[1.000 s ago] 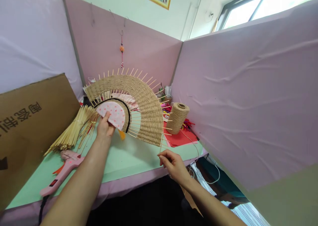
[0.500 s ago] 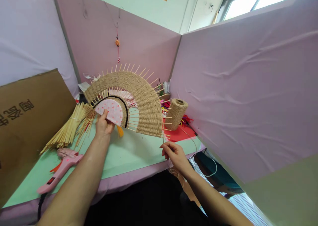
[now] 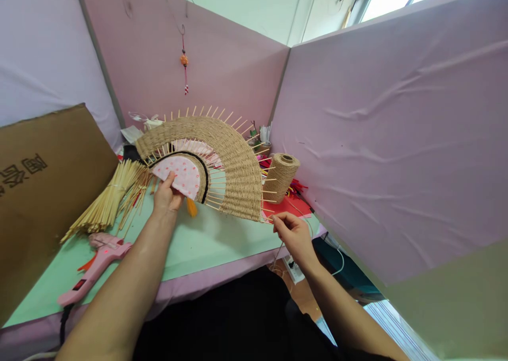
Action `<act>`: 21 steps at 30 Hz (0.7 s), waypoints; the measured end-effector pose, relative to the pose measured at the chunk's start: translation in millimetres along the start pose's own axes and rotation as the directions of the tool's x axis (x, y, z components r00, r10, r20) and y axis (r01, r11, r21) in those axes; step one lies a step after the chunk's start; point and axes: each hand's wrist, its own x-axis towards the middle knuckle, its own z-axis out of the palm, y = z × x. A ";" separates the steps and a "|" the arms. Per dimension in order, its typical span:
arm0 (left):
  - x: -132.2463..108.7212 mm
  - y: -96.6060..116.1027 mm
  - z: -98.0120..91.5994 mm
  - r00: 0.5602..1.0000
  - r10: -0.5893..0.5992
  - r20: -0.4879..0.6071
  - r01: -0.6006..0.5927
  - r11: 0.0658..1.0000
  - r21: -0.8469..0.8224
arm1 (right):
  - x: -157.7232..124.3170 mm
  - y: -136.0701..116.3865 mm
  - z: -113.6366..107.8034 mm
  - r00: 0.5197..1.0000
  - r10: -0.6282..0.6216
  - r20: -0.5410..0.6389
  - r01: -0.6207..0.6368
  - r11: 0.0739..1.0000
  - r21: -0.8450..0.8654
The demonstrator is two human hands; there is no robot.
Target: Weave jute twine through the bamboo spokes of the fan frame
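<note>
A half-round woven fan (image 3: 242,183) of tan twine on thin wooden sticks is held up over the table. My left hand (image 3: 169,194) grips its pink dotted centre, thumb on the front and fingers behind. Bare stick ends poke out along the outer rim. Near the lower right corner of the weave, my right hand (image 3: 291,231) pinches a strand of twine (image 3: 279,249) that hangs down below the fingers. An orange tassel (image 3: 192,207) shows under the fan. Behind the fan's right side stands a spool of twine (image 3: 282,178).
A bundle of wooden sticks (image 3: 105,199) and a pink glue gun (image 3: 93,268) lie left on the green tabletop (image 3: 198,252). A cardboard sheet (image 3: 51,191) leans at far left. Red paper (image 3: 288,207) lies beneath the spool. Pink partitions (image 3: 381,138) enclose the table.
My right hand has moved up and right, drawing the twine out from the fan's lower corner. My left hand keeps its hold on the fan. The view has shifted slightly.
</note>
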 end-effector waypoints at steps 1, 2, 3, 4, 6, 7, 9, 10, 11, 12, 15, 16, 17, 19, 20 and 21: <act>-0.1 0.1 0.1 1.000 -0.003 -0.004 0.003 1.000 -0.001 | -0.2 -0.1 -0.4 1.000 0.001 0.006 0.000 1.000 -0.004; -0.4 0.2 0.3 1.000 -0.008 -0.011 0.008 1.000 -0.006 | -0.4 -0.1 -1.0 1.000 0.002 0.012 -0.001 1.000 -0.008; -0.7 0.4 0.6 1.000 -0.014 -0.017 0.014 1.000 -0.014 | -0.8 0.0 -1.6 1.000 0.001 0.019 -0.001 1.000 -0.015; -1.1 0.6 0.9 1.000 -0.021 -0.020 0.020 1.000 -0.022 | -1.2 0.2 -2.4 1.000 -0.002 0.022 0.003 1.000 -0.024; -1.8 1.1 1.5 0.999 -0.030 -0.022 0.030 0.999 -0.035 | -2.7 0.5 -3.9 1.000 -0.019 0.020 0.020 0.998 -0.054; -2.1 1.2 1.8 0.999 -0.029 -0.021 0.028 0.999 -0.039 | -3.5 0.6 -4.5 0.999 -0.032 0.016 0.034 0.997 -0.074; -2.2 1.3 1.9 1.000 -0.021 -0.020 0.020 0.999 -0.045 | -5.3 0.5 -5.3 0.997 -0.072 0.010 0.072 0.990 -0.123; -2.1 1.2 1.8 1.000 -0.016 -0.022 0.015 0.999 -0.046 | -6.1 0.3 -5.5 0.996 -0.094 0.010 0.094 0.984 -0.149; -1.7 1.1 1.6 1.000 -0.014 -0.025 0.013 0.999 -0.045 | -6.6 0.2 -5.5 0.993 -0.115 0.013 0.115 0.978 -0.173; -1.1 0.8 1.2 1.000 -0.014 -0.027 0.013 0.999 -0.041 | -6.9 0.2 -5.4 0.991 -0.131 0.017 0.132 0.972 -0.195; 1.1 0.0 -0.3 0.999 -0.018 -0.026 0.018 0.999 -0.030 | -6.2 0.7 -5.2 0.990 -0.135 0.028 0.138 0.961 -0.241; 1.9 -0.3 -0.8 1.000 -0.018 -0.025 0.018 0.999 -0.026 | -5.7 1.1 -5.4 0.992 -0.124 0.030 0.127 0.960 -0.251; 2.5 -0.5 -1.3 1.000 -0.017 -0.023 0.017 1.000 -0.022 | -5.3 1.4 -5.7 0.993 -0.110 0.031 0.115 0.960 -0.257; 3.2 -0.7 -1.9 1.000 -0.017 -0.019 0.016 1.000 -0.009 | -4.9 2.0 -6.6 0.995 -0.091 0.042 0.099 0.960 -0.261; 3.2 -0.8 -2.0 1.000 -0.015 -0.015 0.015 1.000 -0.003 | -5.1 2.2 -7.0 0.995 -0.092 0.049 0.101 0.961 -0.259; 3.2 -0.9 -2.1 1.000 -0.013 -0.009 0.013 1.000 0.000 | -5.4 2.3 -7.4 0.993 -0.102 0.054 0.113 0.960 -0.258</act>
